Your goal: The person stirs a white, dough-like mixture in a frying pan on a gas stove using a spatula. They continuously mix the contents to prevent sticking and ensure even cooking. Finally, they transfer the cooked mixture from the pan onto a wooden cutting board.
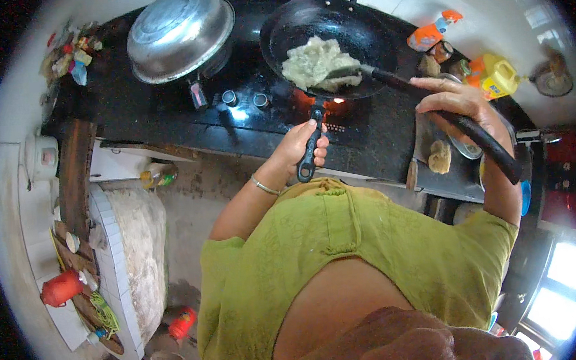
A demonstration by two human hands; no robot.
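A black wok (pixel 368 30) sits over a lit burner, with orange flame showing under its near side. Pale, glossy food (pixel 317 59) lies heaped in the wok. My left hand (pixel 299 145) is closed round the wok's black handle (pixel 310 153). In my right hand (pixel 458 100) is the long black handle of a spatula (pixel 397 81), which slants down to the left. Its metal blade is at the near right side of the food, partly hidden by it.
A large silver domed pan (pixel 177 35) stands on the stove's left burner. Two stove knobs (pixel 230 98) face me. To the right are an orange spray bottle (pixel 434 32), a yellow jug (pixel 500 74) and a chopping board (pixel 424 138) with a beige lump (pixel 439 157).
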